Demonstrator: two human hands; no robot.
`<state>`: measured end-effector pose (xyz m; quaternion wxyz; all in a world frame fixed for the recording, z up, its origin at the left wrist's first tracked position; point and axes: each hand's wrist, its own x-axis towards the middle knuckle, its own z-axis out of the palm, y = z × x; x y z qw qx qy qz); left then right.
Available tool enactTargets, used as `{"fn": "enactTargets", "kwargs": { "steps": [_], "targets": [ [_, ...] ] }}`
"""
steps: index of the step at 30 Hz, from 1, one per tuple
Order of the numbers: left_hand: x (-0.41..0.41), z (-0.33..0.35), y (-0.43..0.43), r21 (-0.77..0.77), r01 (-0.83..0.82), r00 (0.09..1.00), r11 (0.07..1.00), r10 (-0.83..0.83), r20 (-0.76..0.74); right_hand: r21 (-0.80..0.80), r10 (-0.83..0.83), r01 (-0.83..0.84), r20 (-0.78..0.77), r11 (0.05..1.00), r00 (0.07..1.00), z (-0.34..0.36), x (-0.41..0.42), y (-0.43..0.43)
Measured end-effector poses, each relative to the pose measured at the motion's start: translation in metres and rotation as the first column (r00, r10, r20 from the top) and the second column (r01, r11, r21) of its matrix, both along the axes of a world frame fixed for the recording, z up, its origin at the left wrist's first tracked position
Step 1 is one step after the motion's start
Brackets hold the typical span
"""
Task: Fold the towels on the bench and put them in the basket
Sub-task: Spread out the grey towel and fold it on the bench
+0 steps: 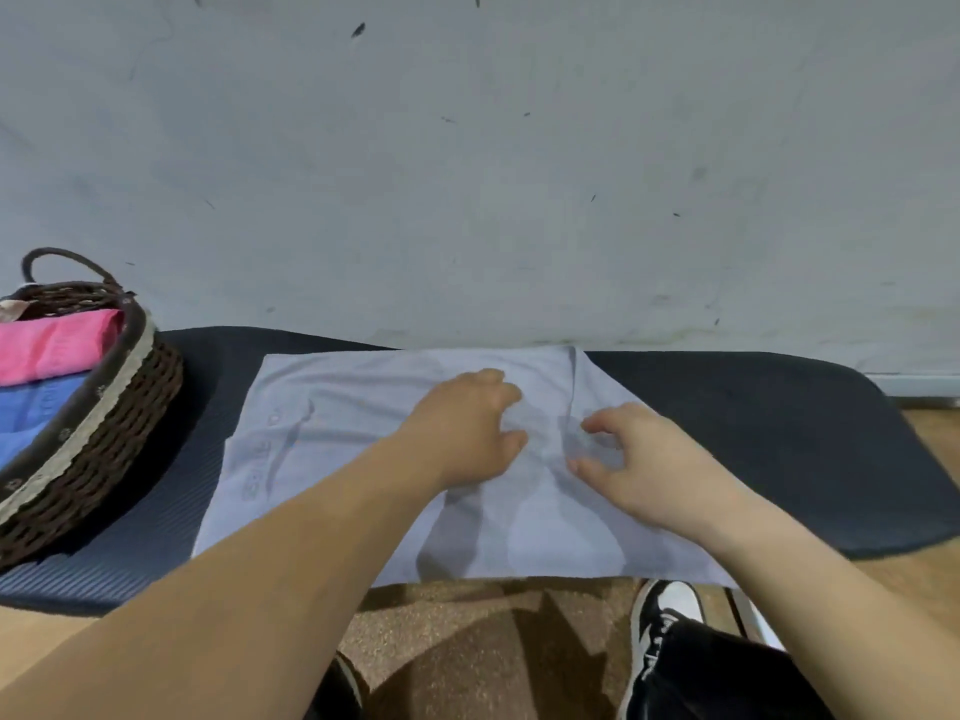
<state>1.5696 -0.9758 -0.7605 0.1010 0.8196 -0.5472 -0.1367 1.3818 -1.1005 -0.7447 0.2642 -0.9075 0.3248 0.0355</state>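
Note:
A pale lilac towel (337,459) lies spread flat across the dark padded bench (779,433), its near edge hanging at the bench's front. My left hand (467,428) rests palm down on the towel's middle, fingers curled. My right hand (639,454) hovers just right of it over a crease, fingers apart and bent, holding nothing. A dark wicker basket (119,423) with a pale trim stands at the bench's left end. Inside it lie a folded pink towel (52,345) and a folded blue towel (36,413).
A scuffed grey wall (467,174) rises directly behind the bench. Below the bench's front edge is brown speckled floor (467,641), with my black-and-white shoe (670,610) and dark trouser leg at the lower right.

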Motion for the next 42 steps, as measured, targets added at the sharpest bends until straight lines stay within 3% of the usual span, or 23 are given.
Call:
{"fn": "enactTargets", "kwargs": {
  "steps": [3,7,11,16,19,21,24,26,28,31,33,36,42],
  "targets": [
    [-0.040,-0.002,-0.035,0.009,0.163,0.986,0.987,-0.162,-0.024,-0.088,-0.171,0.159,-0.157,0.983,0.973,0.007,-0.034,-0.038],
    [-0.066,-0.011,-0.074,0.173,0.271,0.955,0.947,-0.287,0.075,-0.089,-0.232,0.215,-0.308,0.973,0.923,-0.005,-0.074,-0.067],
    [-0.072,-0.016,-0.090,0.163,0.220,0.939,0.962,-0.254,0.231,-0.067,-0.221,0.211,-0.241,0.975,0.945,-0.014,-0.097,-0.080],
    [-0.077,-0.002,-0.093,0.010,0.076,0.991,0.997,-0.077,0.110,-0.002,-0.195,0.199,-0.195,0.980,0.961,-0.019,-0.118,-0.085],
    [-0.077,0.014,-0.110,-0.102,0.012,0.992,0.995,0.001,0.129,0.030,-0.255,0.259,-0.083,0.966,0.963,-0.025,-0.128,-0.088],
    [-0.076,0.021,-0.137,-0.154,-0.003,0.990,0.988,0.025,0.139,0.186,-0.376,0.363,0.043,0.913,0.926,-0.023,-0.133,-0.093],
    [-0.079,0.025,-0.186,-0.255,-0.056,0.998,0.965,0.060,0.010,0.473,-0.592,0.482,0.109,0.738,0.799,-0.020,-0.139,-0.097],
    [-0.086,0.026,-0.208,-0.288,-0.093,0.991,0.953,0.060,-0.123,0.559,-0.675,0.529,0.077,0.639,0.734,-0.023,-0.141,-0.100],
    [-0.094,0.022,-0.215,-0.283,-0.092,0.992,0.955,0.061,-0.115,0.570,-0.709,0.557,0.066,0.604,0.702,-0.026,-0.144,-0.102],
    [-0.107,0.009,-0.200,-0.181,-0.086,0.996,0.980,0.081,-0.038,0.488,-0.667,0.558,0.070,0.671,0.742,-0.027,-0.145,-0.108],
    [-0.117,-0.009,-0.186,0.017,-0.005,0.999,1.000,0.005,0.037,0.413,-0.585,0.525,0.022,0.744,0.811,-0.026,-0.146,-0.110],
    [-0.128,-0.039,-0.168,0.296,0.085,0.989,0.951,-0.116,0.088,0.334,-0.506,0.506,-0.095,0.795,0.857,-0.020,-0.146,-0.111],
    [-0.139,-0.056,-0.168,0.305,0.087,0.986,0.948,-0.126,0.111,0.173,-0.406,0.457,-0.264,0.873,0.875,-0.010,-0.160,-0.122]
  ]
}}
